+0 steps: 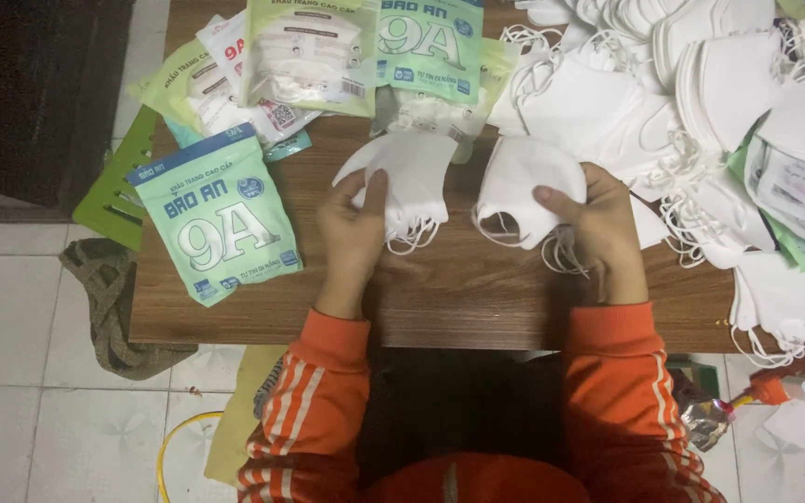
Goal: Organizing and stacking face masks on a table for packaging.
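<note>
Two small stacks of white face masks were held just above the brown table [477,298]. The left hand [351,233] had its fingers closed around one stack [412,177]. The right hand [598,224] pinched the other stack [524,191] with its thumb on top. A green mask packet [216,214] lay to the left. A big pile of loose masks [701,102] sat to the right, near the right hand.

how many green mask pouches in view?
At least 5: one lying alone at the table's left edge, two at top centre, one pale one top left, one under the loose white masks at right. More may be hidden.
</note>
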